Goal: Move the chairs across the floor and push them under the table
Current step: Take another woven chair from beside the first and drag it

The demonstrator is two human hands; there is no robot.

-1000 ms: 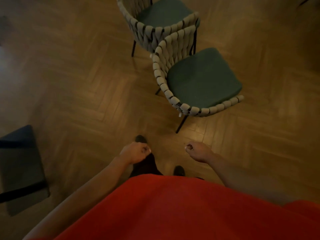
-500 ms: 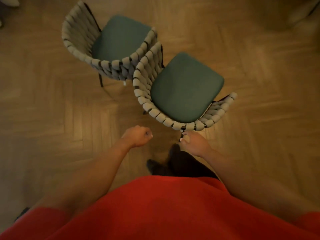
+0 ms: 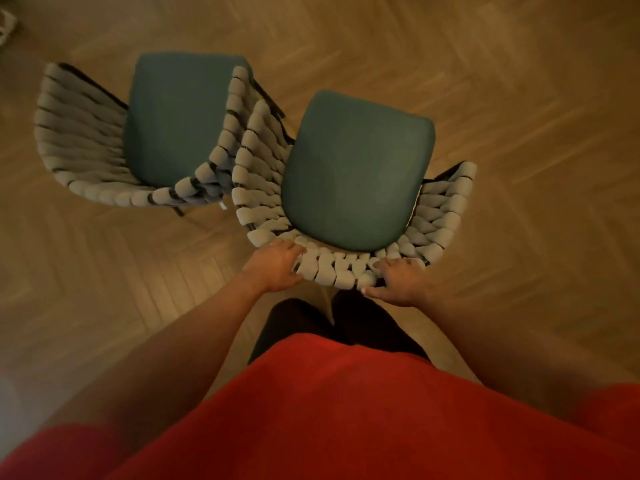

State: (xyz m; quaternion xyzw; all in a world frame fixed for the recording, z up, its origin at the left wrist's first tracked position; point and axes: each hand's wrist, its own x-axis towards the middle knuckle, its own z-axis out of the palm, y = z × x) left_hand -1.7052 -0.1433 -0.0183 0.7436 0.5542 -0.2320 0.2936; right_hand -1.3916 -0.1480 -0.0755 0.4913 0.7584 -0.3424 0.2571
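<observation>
Two chairs with green seat cushions and grey woven backrests stand side by side on the wooden floor, their sides touching. The near chair [image 3: 356, 174] is directly in front of me with its curved backrest toward me. My left hand [image 3: 277, 268] grips the left part of that backrest's top rim, fingers over the weave and thumb behind. My right hand [image 3: 398, 282] holds the right part of the rim the same way. The far chair [image 3: 173, 123] stands to the left, untouched. No table is in view.
Herringbone wooden floor [image 3: 519, 98] spreads around both chairs, bare to the right and behind them. A pale object [image 3: 7, 26] shows at the top left edge. My dark trouser legs and red top fill the bottom of the view.
I have stepped up to the near chair. Both hands, which hung loosely curled in front of me, have moved onto its backrest rim and taken hold.
</observation>
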